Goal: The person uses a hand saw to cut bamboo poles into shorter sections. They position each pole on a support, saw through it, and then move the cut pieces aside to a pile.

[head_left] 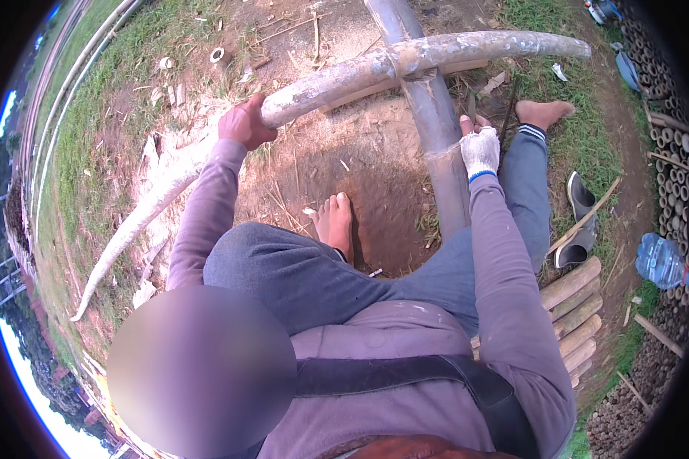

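A long pale bamboo pole (406,65), lying across a grey pole (436,138) at twelve o'clock, is gripped by the bare left hand (243,122). The gloved right hand (480,149) is closed on a dark tool, at one o'clock. The pole is judged stiff and heavy, best held near the crossing.

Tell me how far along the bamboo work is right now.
Done, apparently: short cut bamboo lengths lie stacked at the right, with chips on the dirt. In hand: the bare left hand grips a long pale bamboo pole lying across an upright grey pole; the gloved right hand rests on that grey pole. Left: the pale pole looks whole, uncut.
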A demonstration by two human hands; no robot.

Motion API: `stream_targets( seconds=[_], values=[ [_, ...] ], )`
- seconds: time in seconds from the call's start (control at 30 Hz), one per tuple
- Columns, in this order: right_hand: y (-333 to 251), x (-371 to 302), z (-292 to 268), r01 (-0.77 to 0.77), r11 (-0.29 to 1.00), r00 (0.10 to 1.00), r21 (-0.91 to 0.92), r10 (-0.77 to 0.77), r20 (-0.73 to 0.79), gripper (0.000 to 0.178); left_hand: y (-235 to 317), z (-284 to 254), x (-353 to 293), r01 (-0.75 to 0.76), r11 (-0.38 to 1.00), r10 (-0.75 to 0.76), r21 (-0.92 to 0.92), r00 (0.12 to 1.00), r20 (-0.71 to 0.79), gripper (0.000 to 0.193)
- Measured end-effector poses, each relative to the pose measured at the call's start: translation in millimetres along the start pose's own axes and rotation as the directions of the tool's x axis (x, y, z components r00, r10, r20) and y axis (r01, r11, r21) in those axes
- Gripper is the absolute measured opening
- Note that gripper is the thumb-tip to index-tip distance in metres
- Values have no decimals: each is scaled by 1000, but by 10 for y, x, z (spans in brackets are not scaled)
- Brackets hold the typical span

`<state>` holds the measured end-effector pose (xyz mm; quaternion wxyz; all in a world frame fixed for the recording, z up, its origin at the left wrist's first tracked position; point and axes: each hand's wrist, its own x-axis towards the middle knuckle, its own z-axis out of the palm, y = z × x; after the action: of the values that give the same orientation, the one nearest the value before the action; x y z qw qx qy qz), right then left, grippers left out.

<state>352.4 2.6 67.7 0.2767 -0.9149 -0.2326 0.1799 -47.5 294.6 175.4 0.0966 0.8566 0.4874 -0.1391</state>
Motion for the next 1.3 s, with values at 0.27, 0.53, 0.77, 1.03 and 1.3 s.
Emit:
stream_targets(
  seconds=[0.27, 0.53, 0.77, 1.03, 1.3],
  values=[
    [123, -672, -427, -231, 875, 911, -425, 41, -410, 58, -30, -6, 67, 13, 1000, -13, -5, 1000, 27, 74],
    [419, -803, -672, -28, 776, 1000, -630, 13, -29, 56, 21, -37, 0, 31, 999, -30, -18, 999, 39, 74],
    [981, -705, -845, -55, 882, 973, 469, 153, -174, 21, 55, 22, 24, 8, 999, -9, -31, 1000, -16, 67],
    [-619, -1976, -1649, 337, 596, 941, 729, -225, -251, 63, 36, 47, -23, 90, 995, -92, -30, 995, -43, 56],
    [-1139, -1955, -1269, 338, 500, 934, 797, -283, -219, 52, 80, 102, 25, 135, 991, -136, -23, 991, -15, 59]
  ],
)
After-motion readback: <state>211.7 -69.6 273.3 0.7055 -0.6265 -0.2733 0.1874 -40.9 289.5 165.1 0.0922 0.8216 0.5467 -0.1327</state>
